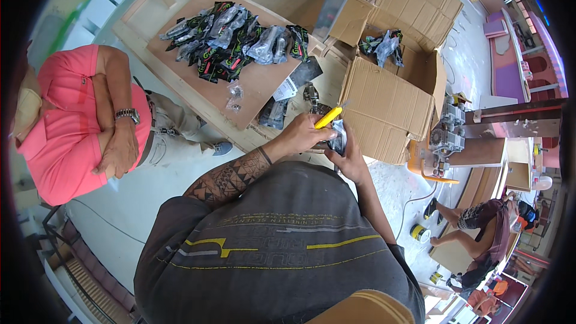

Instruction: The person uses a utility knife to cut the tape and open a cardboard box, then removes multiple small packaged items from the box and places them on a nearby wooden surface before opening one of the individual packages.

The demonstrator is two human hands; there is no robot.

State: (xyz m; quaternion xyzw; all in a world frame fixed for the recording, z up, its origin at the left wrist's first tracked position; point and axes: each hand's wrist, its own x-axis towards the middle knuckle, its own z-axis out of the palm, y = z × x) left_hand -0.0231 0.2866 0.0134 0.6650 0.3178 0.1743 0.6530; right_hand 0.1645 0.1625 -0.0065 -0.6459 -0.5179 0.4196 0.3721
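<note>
My left hand [301, 135], at the end of a tattooed forearm, is closed around a yellow utility knife [327, 117], which points up and to the right. Beside it, my right hand [353, 161] grips a small clear plastic packet [338, 138] with something greyish inside. The left fingertips meet the packet's near side. Just beyond my hands lies a metal hinge-like fitting [311, 97]. Left of that fitting is another plastic packet [274, 113] with dark contents.
A brown board [255, 93] carries a heap of black-and-green packets [225, 39]. An open cardboard box [384, 108] at the right has several packets on it. A person in a pink shirt [72, 126] stands left, arms folded. Another person [489, 228] sits far right.
</note>
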